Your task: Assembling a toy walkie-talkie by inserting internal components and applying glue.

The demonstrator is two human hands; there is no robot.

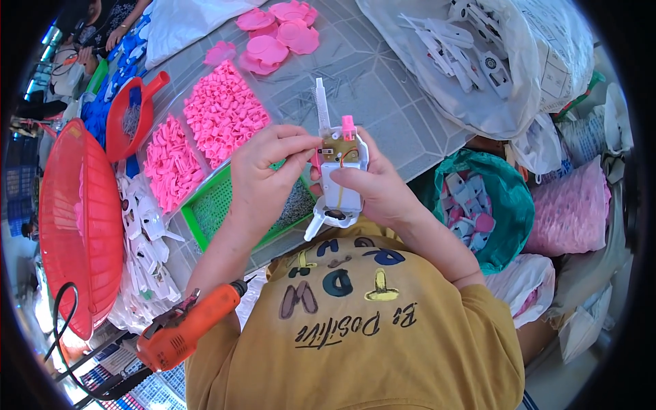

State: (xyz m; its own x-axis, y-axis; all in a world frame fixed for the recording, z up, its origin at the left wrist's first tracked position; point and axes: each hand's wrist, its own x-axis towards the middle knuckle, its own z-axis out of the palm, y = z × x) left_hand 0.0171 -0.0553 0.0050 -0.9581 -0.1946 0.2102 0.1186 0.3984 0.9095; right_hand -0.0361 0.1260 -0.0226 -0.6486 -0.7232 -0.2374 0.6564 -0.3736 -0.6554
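Note:
My right hand [384, 188] grips an open white plastic housing [363, 152] in front of my chest, its thumb lying across the white block inside. Within the housing sit a brown circuit board [335, 149], thin wires and a small switch. A pink cap [348, 127] stands at its upper end, beside a white toothed strip [321, 102] that sticks out away from me. My left hand [270, 167] is pinched at the board's left edge. Some pink plastic [315, 161] shows just under those fingertips; whether they hold it is unclear.
Small pink parts [225, 109] fill a tray at the left, beside a green basket [195, 212] of metal bits. Pink discs [279, 34] lie at the back. An orange power screwdriver [184, 331] is near my left arm. A green sack [509, 225] of parts stands at the right.

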